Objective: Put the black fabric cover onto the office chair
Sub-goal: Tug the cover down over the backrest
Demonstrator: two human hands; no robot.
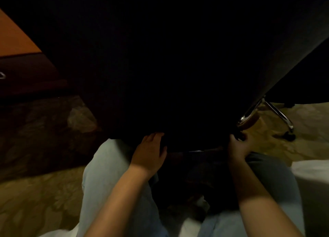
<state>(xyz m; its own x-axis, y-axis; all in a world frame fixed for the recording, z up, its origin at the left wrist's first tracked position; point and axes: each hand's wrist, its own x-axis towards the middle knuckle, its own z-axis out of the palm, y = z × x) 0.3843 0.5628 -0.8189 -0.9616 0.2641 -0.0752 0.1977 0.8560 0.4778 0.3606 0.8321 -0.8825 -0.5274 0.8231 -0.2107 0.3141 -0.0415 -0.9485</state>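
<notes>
Picture desk: Filling most of the frame, near-black: black fabric cover (169,67), pulled down over office chair (249,116) — bare only at its chrome, lower right. Below, knees in pale jeans (106,174) on patterned carpet (35,201).

Photographer: Flat on the lower hem, fingers together: left hand (150,151). Curled round a dark fold at the corner beside the chrome: right hand (237,146). Too dim to make out the hem's edge.

Picture desk: Advice for the step?

Photographer: Probably seating the bottom edge. Hold with the left, draw down and under with the right — evenly, not in jerks. Keep fabric off the chrome stem. Smooth toward the corners, then check for slack.
</notes>
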